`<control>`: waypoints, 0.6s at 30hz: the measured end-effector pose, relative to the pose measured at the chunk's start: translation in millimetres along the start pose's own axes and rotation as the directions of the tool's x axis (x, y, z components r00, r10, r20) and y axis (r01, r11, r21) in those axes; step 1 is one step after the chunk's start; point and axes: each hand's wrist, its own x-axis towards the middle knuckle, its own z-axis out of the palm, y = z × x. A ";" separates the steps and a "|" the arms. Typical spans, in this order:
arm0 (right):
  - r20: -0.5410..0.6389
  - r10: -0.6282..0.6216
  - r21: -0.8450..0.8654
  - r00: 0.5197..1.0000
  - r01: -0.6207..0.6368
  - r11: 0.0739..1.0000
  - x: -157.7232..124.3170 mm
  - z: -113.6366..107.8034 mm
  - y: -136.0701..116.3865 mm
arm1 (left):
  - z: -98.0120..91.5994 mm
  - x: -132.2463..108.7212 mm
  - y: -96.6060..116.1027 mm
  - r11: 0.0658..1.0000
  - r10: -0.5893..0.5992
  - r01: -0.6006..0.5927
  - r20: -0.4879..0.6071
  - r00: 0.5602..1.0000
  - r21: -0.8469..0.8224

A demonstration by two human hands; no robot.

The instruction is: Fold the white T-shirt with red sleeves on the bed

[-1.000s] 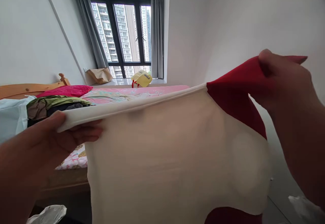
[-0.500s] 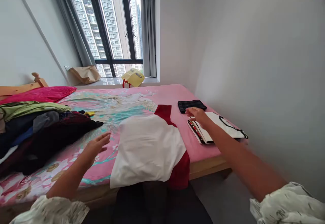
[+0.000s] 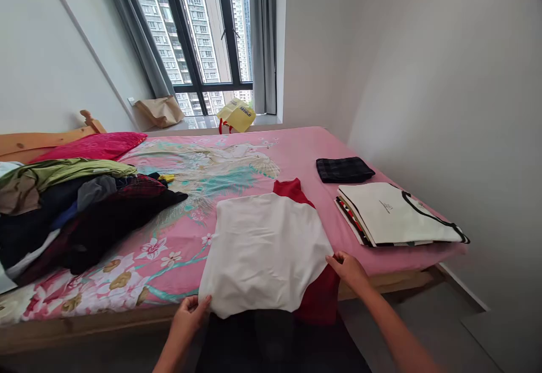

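A white shirt with dark red sleeves [image 3: 266,251] lies spread over the front edge of the bed, its near side hanging a little past the edge. One red sleeve points away across the sheet; the other hangs down at the near right. My left hand [image 3: 191,314] pinches the shirt's near left corner between thumb and fingers. At the right side, my right hand [image 3: 349,268] pinches the shirt where the white cloth meets the red sleeve.
Right of the shirt lie a stack of folded clothes [image 3: 385,215] and a folded dark checked cloth [image 3: 344,170]. A heap of loose clothes [image 3: 80,209] covers the bed's left. Behind are a pink pillow [image 3: 93,146], a yellow bag [image 3: 237,115] and a brown paper bag [image 3: 160,112].
Both hands have come down from the air onto the shirt and closed on its edges, the left at the near corner, the right by the sleeve. The view has tilted downward.
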 end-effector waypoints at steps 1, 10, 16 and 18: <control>-0.003 -0.009 0.022 1.000 0.009 1.000 1.3 0.5 2.1 | 1.9 -1.2 0.0 1.000 -0.015 0.016 0.049 0.999 -0.010; 0.045 0.005 0.050 0.999 -0.007 0.999 1.6 0.1 2.5 | -19.1 -11.5 8.5 0.988 -0.148 0.132 0.251 0.956 0.080; 0.020 0.085 0.468 0.996 -0.084 0.880 -28.1 6.6 -3.8 | -17.2 -21.3 -4.8 0.965 -0.126 0.175 0.241 0.962 -0.194; 0.112 0.101 0.655 0.989 -0.150 0.740 -42.2 17.2 -1.6 | -11.9 -28.8 -9.5 0.952 -0.133 0.190 0.234 0.963 -0.238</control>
